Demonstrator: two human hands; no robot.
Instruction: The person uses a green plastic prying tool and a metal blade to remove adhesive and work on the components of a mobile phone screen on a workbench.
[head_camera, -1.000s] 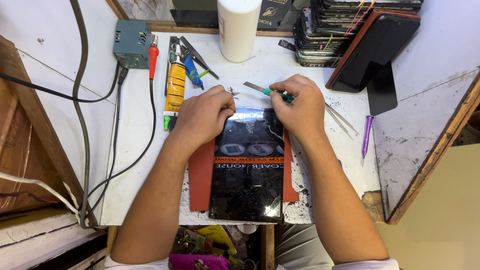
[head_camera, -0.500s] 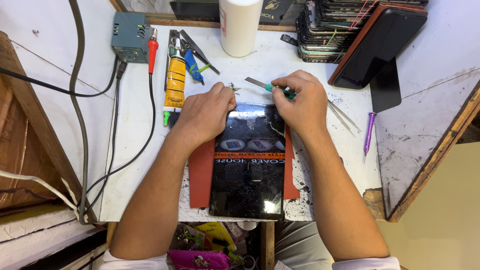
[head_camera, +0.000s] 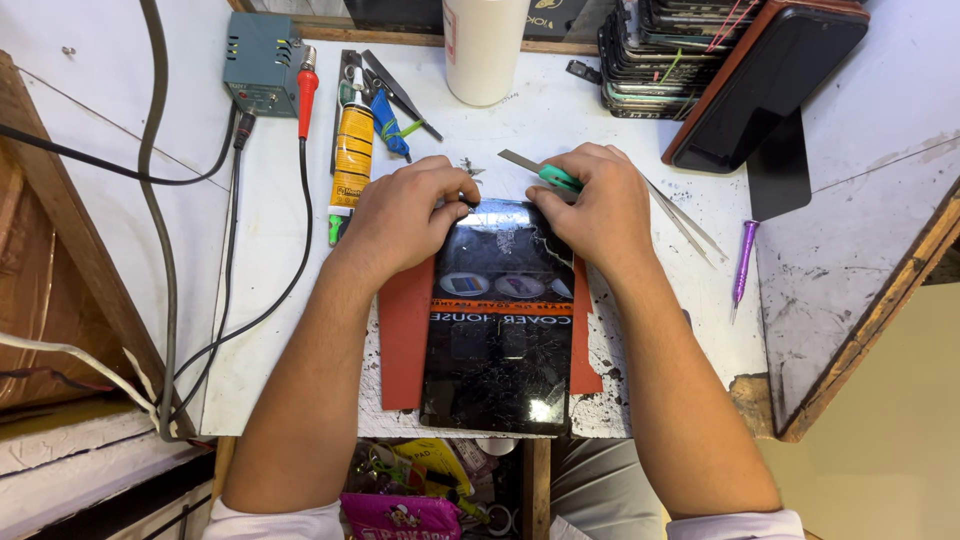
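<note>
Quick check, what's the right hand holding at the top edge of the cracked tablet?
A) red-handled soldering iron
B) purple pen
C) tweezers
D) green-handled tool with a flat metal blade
D: the right hand pinches a green-handled tool whose flat metal blade sticks out to the left, just above the top edge of the cracked tablet; the purple pen lies untouched on the table off to the right.
</note>
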